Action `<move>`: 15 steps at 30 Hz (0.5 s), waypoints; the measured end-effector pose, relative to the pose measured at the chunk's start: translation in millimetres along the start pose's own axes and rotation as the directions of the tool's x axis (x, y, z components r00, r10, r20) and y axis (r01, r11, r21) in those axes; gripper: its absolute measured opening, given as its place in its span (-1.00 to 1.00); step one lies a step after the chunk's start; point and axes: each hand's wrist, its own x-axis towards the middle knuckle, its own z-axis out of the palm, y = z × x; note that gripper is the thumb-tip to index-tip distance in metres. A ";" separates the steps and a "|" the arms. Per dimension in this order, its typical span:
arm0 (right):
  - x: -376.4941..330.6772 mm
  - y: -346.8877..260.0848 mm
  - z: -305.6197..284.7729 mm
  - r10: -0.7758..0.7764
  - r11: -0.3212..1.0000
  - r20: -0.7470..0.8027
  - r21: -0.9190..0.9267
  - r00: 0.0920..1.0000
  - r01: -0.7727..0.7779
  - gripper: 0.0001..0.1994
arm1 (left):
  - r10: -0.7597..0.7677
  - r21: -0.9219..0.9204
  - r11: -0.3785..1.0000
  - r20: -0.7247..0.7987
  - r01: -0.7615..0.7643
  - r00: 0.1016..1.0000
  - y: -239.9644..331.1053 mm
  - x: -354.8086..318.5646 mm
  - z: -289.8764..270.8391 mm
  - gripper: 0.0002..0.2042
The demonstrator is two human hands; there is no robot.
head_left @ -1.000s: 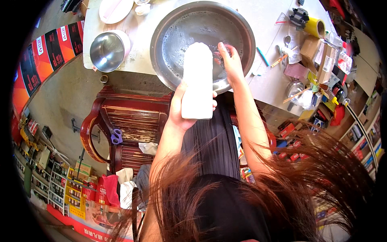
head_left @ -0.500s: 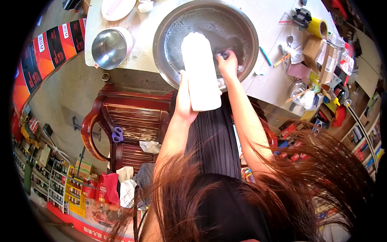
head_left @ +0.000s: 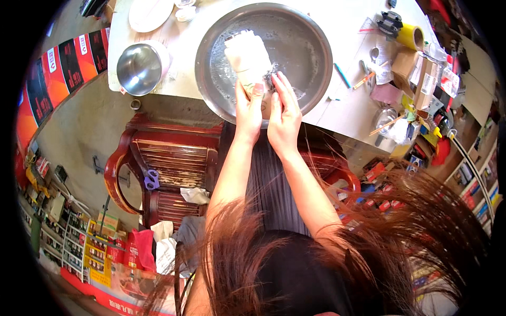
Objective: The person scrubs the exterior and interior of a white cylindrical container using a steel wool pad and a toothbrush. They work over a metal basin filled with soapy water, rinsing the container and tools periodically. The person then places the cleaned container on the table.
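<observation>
A tall white cylindrical container, wet with suds, is held over a large round metal basin on the white table. My left hand grips the container's lower end from the left. My right hand presses a dark scouring pad against the container's right side, fingers stretched along it. The basin holds a little soapy water.
A small steel bowl and a white plate stand at the table's left end. Tape rolls, boxes, pens and clutter fill the right side. A red wooden chair with purple scissors is below left.
The container has tipped further over the basin, its top now pointing away from me. My right hand has come in beside the left and now lies along the container's side.
</observation>
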 end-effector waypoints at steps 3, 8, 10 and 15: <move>15.7 24.4 -2.6 0.260 0.942 0.038 0.209 0.965 -0.262 -0.68 | 0.029 0.056 0.998 0.107 -0.035 0.994 1.8 -4.5 -8.7 -0.40; 22.1 58.0 -12.7 0.319 0.834 0.143 0.427 0.937 -0.349 -0.71 | 0.007 0.077 0.997 0.204 -0.024 0.979 9.4 -13.6 -7.4 -0.38; 23.0 75.1 -20.5 0.191 0.979 0.097 0.053 0.977 -0.197 -0.69 | -0.028 0.046 0.999 0.191 0.019 0.981 5.5 -11.5 -11.1 -0.43; 34.0 65.3 -60.9 0.093 0.995 0.076 -0.052 0.993 -0.089 -0.72 | -0.187 -0.080 0.979 0.001 0.186 0.982 -5.2 -9.1 -37.3 -0.33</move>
